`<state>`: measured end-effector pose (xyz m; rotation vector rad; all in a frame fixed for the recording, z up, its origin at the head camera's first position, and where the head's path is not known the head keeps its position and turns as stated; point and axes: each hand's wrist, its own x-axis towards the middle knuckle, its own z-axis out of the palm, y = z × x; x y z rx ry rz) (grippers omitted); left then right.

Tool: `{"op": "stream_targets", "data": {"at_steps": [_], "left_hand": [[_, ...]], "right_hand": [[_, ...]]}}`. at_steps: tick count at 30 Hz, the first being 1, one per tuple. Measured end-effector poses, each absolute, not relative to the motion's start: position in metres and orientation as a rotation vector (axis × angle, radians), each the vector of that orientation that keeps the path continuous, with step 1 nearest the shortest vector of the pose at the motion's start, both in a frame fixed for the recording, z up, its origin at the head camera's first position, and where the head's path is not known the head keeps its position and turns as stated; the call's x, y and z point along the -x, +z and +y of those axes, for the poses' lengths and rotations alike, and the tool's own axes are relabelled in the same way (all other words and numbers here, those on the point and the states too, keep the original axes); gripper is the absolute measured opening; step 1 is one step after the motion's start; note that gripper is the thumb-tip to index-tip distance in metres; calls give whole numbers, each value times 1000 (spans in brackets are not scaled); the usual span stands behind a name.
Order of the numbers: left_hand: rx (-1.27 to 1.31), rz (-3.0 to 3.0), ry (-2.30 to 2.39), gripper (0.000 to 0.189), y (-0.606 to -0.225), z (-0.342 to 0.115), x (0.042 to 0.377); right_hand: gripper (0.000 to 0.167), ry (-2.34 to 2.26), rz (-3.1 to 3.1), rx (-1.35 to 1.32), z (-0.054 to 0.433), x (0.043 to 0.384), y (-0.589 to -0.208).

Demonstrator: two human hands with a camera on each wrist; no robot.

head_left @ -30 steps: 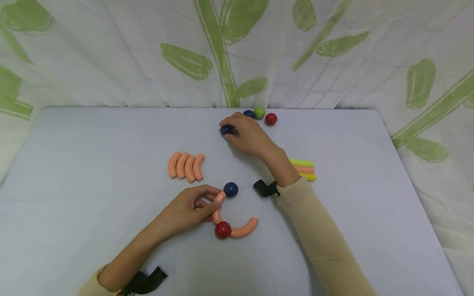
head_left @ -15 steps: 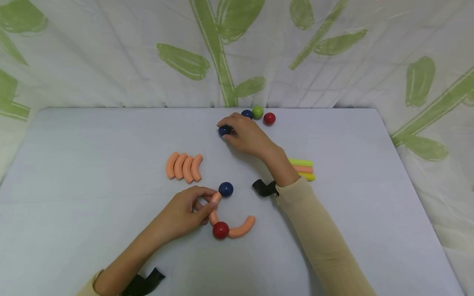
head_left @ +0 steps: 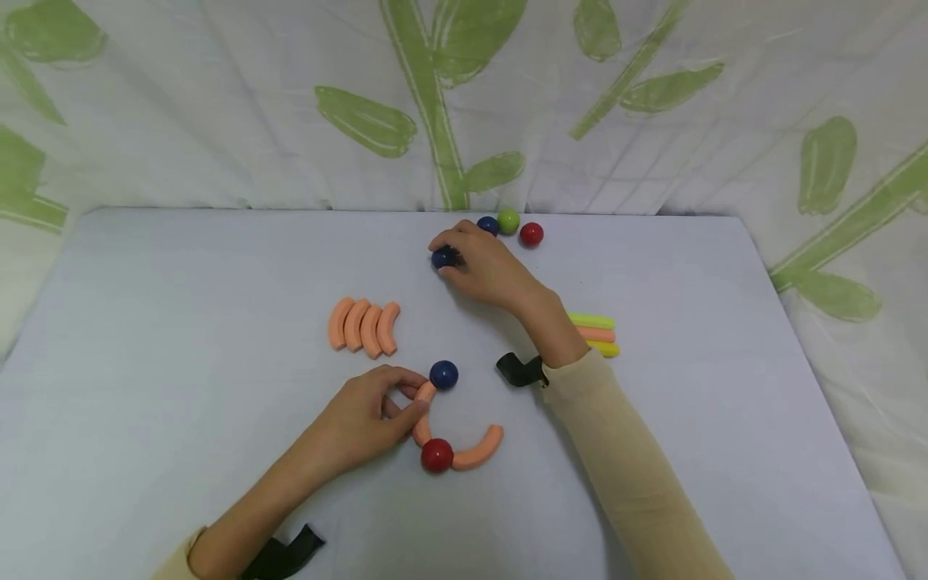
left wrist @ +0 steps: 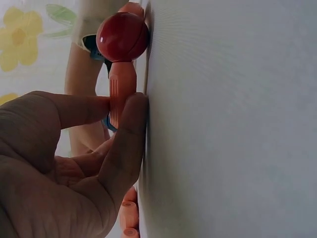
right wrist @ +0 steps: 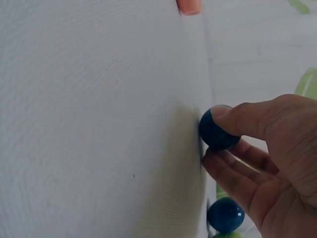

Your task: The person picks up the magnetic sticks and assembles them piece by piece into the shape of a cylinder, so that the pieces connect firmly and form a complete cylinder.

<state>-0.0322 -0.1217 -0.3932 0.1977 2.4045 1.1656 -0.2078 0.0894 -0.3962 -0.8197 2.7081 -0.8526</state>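
Note:
My left hand [head_left: 373,411] pinches a curved orange stick [left wrist: 121,91] low over the white table. One end of that stick meets a red ball [head_left: 437,456], and a blue ball [head_left: 444,374] sits at its other end. From the red ball a second curved orange stick [head_left: 478,451] reaches to the right. Farther back, my right hand [head_left: 487,264] holds another blue ball [right wrist: 218,131] between thumb and fingers, close to the table surface. Just behind this hand lie a blue ball [head_left: 488,225], a green ball [head_left: 508,221] and a red ball [head_left: 532,234].
Several curved orange sticks [head_left: 362,326] lie side by side at centre left. Straight green, orange and yellow sticks [head_left: 598,333] are partly hidden by the right forearm. A white curtain with green leaves [head_left: 366,121] hangs behind the table's back edge.
The near blue ball has shifted slightly left, now right by the end of the pinched stick. The right hand keeps its place on its blue ball; the view sways a little.

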Motion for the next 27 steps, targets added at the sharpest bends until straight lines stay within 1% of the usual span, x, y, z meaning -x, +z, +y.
{"op": "stream_targets", "data": {"at_steps": [11,20,27], "left_hand": [[-128,2450,1122,28,-394,-120,32],[-121,2456,1129,20,-395,-118,34],[-114,2472,1125,19,-395,-116,34]], "right_hand": [[36,-857,2699,836,89,208,-394],[36,-853,2697,826,90,208,-395],[36,-852,2695,829,90,209,-397]]}}
